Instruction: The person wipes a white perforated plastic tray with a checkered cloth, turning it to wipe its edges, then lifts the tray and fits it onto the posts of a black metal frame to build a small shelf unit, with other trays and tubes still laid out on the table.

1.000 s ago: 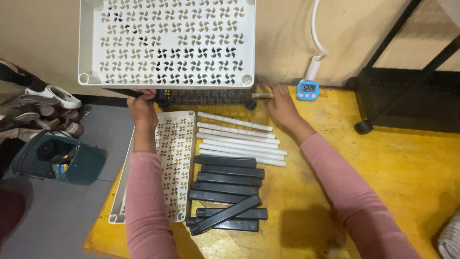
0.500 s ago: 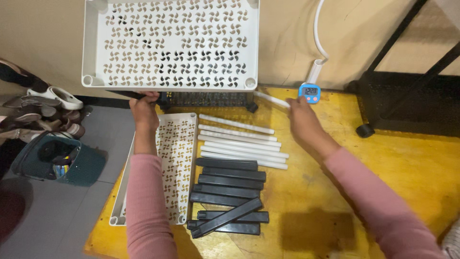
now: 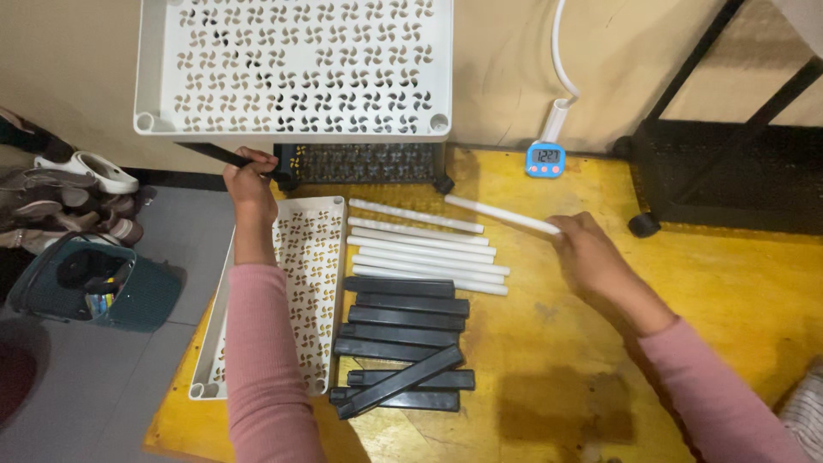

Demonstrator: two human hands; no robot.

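- Shelf unit, white perforated plastic (image 3: 296, 69): one tray stands raised at the far side over a dark lower tier on castors; judged partly assembled, most parts not yet fitted.
- Second white perforated tray (image 3: 296, 291): lies flat on the yellow board (image 3: 549, 360), near-left, unmounted.
- White tubes, loose row (image 3: 424, 253): several lie side by side right of the flat tray, unused.
- Black bars, stack (image 3: 403, 343): piled just near of the white row, one lying askew across the pile; unused.
- Left hand (image 3: 249, 180): closed around a black bar (image 3: 219, 154) at the raised tray's near-left corner, just under its rim.
- Right hand (image 3: 591, 253): closed on one end of a single white tube (image 3: 497, 213), held clear of the row, its free end pointing far-left toward the unit.
- Small blue timer (image 3: 545, 159): far edge of the board, by a white pipe (image 3: 561, 77).
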